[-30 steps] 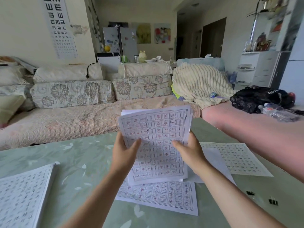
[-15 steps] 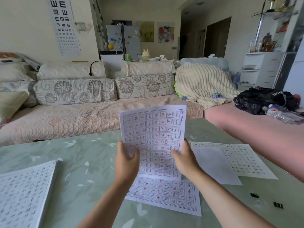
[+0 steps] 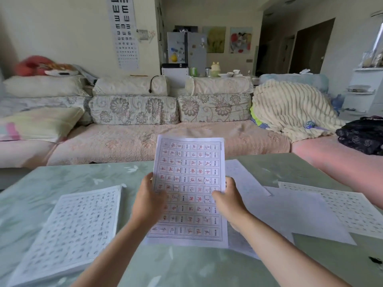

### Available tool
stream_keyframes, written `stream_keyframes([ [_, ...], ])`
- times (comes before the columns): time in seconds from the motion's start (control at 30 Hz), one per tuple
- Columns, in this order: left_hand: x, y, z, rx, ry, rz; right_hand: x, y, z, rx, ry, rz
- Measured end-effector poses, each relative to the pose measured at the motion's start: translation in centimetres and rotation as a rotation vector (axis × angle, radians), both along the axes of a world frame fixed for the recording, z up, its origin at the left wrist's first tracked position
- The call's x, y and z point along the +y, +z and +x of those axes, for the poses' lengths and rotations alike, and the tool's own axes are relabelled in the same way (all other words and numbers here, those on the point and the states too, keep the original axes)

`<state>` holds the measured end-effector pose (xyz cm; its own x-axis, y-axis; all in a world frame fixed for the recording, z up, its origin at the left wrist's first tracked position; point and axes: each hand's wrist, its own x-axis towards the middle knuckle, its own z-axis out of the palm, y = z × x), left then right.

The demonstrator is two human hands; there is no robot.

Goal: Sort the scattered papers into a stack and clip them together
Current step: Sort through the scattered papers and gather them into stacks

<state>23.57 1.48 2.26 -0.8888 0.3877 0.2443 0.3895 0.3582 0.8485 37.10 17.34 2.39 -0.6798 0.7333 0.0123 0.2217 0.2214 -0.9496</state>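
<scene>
I hold a bunch of printed sheets [image 3: 189,175] with red characters in a grid upright above the table. My left hand [image 3: 148,200] grips its left edge, thumb on the front. My right hand [image 3: 229,200] grips the right edge the same way. A thick stack of printed papers [image 3: 74,228] lies on the table at the left. Loose sheets lie at the right: a blank-side sheet [image 3: 290,214], a printed sheet [image 3: 352,210] and another blank one [image 3: 242,177] behind my right hand. A black binder clip [image 3: 376,260] sits at the right edge.
The green patterned table [image 3: 72,177] carries all the papers. Behind it runs a long sofa [image 3: 145,139] with floral cushions, a cream blanket [image 3: 290,108] and a black bag [image 3: 364,135].
The view has swung left and down, so the left stack shows more. The held sheets are squared into one neat bunch and sit lower; both hands keep their grip.
</scene>
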Motion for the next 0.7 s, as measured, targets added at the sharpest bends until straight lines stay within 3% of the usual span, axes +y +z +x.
stream_keyframes([
  [0.3,-14.2,0.2,-8.6,-0.084,0.231,-0.100,-11.5,-0.3,-11.4,-0.099,0.171,-0.088],
  [0.5,-21.5,-3.5,-12.0,-0.105,0.325,-0.505,-17.8,-2.8,-18.5,-0.236,0.278,-0.079],
  [0.7,-23.4,-5.7,-13.4,-0.071,0.284,-0.667,-20.4,-5.8,-21.9,-0.333,0.238,0.129],
])
